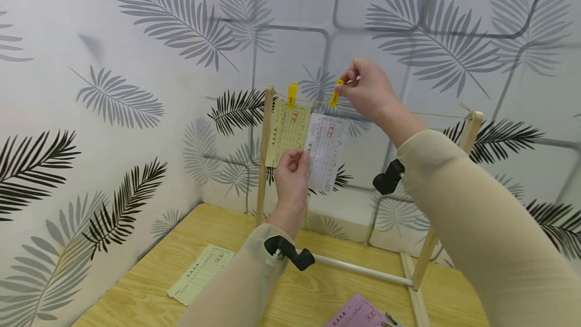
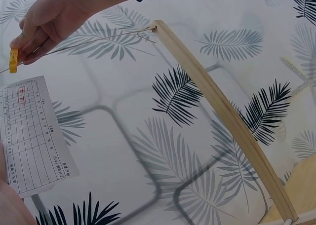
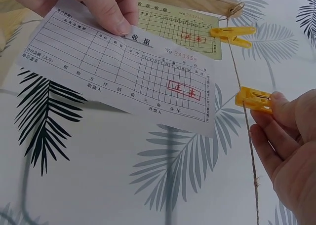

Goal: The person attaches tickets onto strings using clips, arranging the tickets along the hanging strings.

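Note:
My left hand (image 1: pixel 292 173) pinches a white receipt slip (image 1: pixel 327 153) by its left edge, just below a thin string (image 3: pixel 252 161). The slip has a printed grid and a red stamp. Between thumb and fingers, my right hand (image 1: pixel 367 87) holds a yellow clothespin (image 3: pixel 254 99) whose tip is at the string. In the right wrist view, a small gap separates the clothespin from the slip's top edge. Beside the white slip hangs a yellow receipt slip (image 1: pixel 287 130), held to the string by another yellow clothespin (image 1: pixel 292 95).
The string runs between two wooden posts (image 1: pixel 469 130) of a frame with a white bar (image 1: pixel 358 269) low down. On the wooden table (image 1: pixel 154 276) lie light green slips (image 1: pixel 201 272), a pink slip (image 1: pixel 356 313) and metal clips (image 1: pixel 390 320). A patterned wall stands behind.

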The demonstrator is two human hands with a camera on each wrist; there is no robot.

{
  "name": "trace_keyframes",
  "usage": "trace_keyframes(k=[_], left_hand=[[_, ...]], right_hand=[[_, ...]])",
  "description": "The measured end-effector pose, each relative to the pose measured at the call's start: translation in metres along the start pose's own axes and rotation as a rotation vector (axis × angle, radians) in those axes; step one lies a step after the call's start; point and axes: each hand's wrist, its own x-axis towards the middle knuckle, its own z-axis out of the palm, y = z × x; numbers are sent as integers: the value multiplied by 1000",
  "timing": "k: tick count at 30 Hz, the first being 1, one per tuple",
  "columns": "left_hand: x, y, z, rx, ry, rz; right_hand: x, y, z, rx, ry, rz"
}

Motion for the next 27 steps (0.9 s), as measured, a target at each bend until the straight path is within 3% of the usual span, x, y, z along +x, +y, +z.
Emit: trace_keyframes(k=[27], left_hand=[[2, 3, 3, -8, 24, -4]], right_hand=[[-3, 4, 5, -18, -101, -10]])
